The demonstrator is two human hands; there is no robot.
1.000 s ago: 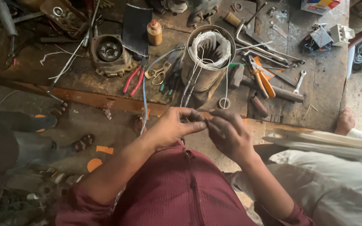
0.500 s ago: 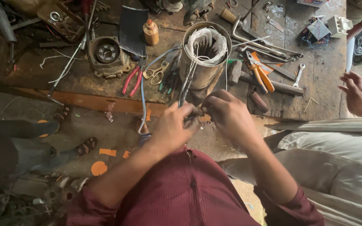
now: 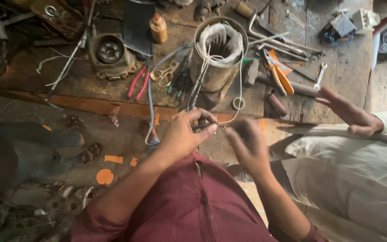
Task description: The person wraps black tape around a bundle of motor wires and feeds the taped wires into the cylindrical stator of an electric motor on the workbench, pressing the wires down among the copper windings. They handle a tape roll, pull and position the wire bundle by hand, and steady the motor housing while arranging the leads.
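Left hand (image 3: 185, 133) pinches a dark wire (image 3: 196, 92) running from the motor stator (image 3: 218, 49). Right hand (image 3: 247, 145) — blurred, its grip unclear — hovers just beside it.

Your left hand (image 3: 182, 134) pinches dark, smooth-sleeved wire (image 3: 198, 92) running to the dull, rusty metal stator (image 3: 218, 51), its winding wrapped in white matt cloth. The bench (image 3: 350, 76) is rough, stained wood. The pliers (image 3: 139, 81) have glossy red plastic grips. Your shirt (image 3: 193, 201) is ribbed maroon cloth.
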